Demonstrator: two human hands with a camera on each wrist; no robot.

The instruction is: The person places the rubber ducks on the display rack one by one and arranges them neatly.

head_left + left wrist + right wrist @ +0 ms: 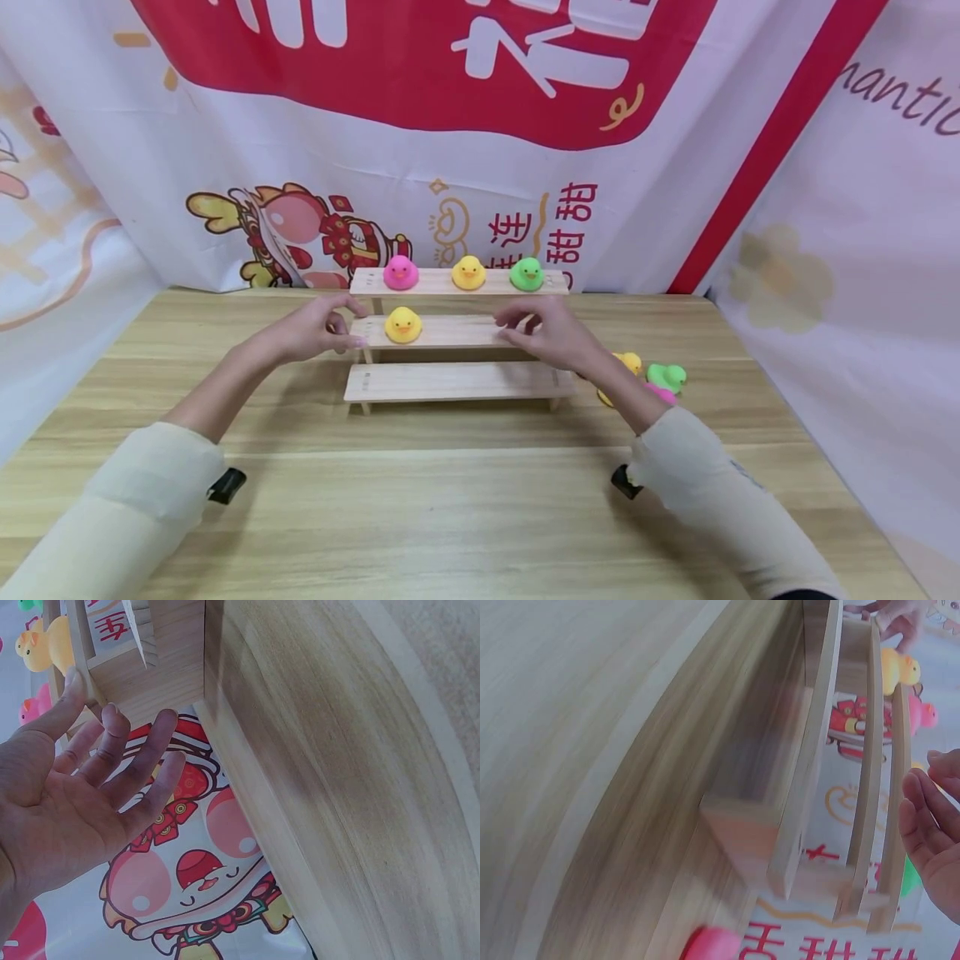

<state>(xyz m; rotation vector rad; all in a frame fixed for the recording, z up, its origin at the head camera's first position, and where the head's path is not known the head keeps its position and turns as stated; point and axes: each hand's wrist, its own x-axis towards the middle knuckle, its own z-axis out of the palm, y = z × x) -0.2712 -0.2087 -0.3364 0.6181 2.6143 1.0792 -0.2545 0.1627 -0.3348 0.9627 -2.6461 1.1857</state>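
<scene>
The left hand [315, 329] has its fingers loosely spread, thumb touching the rack [457, 382] at 9 o'clock; the right hand [549, 331], fingers half-bent and holding nothing, is at 3 o'clock. 3 ducks [468, 273] top the rack; 1 yellow duck [403, 326] occupies the middle tier [457, 331]; others lie on the table [420, 517], toward 4 o'clock.

The ducks [403, 326] are pink, yellow and green, the rack [457, 381] pale wood, the bench [427, 517] streaky tan, the sleeves [146, 500] cream, and the curtain [300, 150] white with red prints.
</scene>
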